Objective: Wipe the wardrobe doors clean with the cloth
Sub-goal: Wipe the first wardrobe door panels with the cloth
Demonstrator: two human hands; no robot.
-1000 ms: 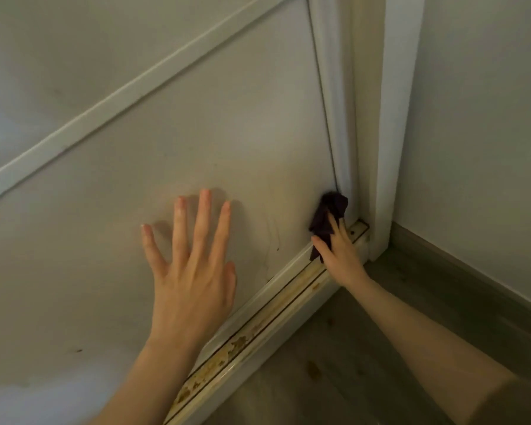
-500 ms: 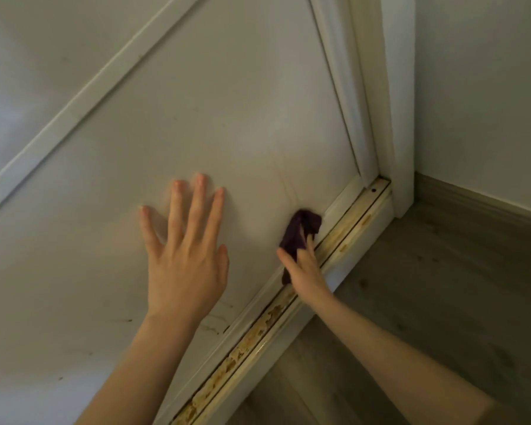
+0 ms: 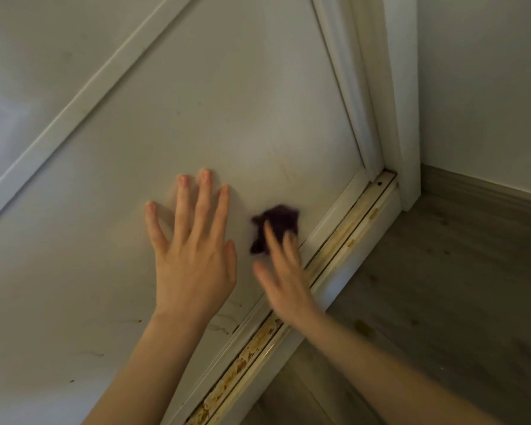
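The cloth (image 3: 278, 223), low centre-right on the wardrobe door (image 3: 227, 102), is seemingly pressed under the released grip of the blurred right hand (image 3: 284, 280), left hand (image 3: 193, 259) splayed flat beside, so it may be dropped into the track (image 3: 344, 237).

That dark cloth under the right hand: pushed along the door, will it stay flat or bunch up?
Likely floppy: the cloth sits as a crumpled, irregular wad, so it should bunch further. Probably light: the right hand pins it to the upright door with extended fingers alone. It may drop if pressure eases.
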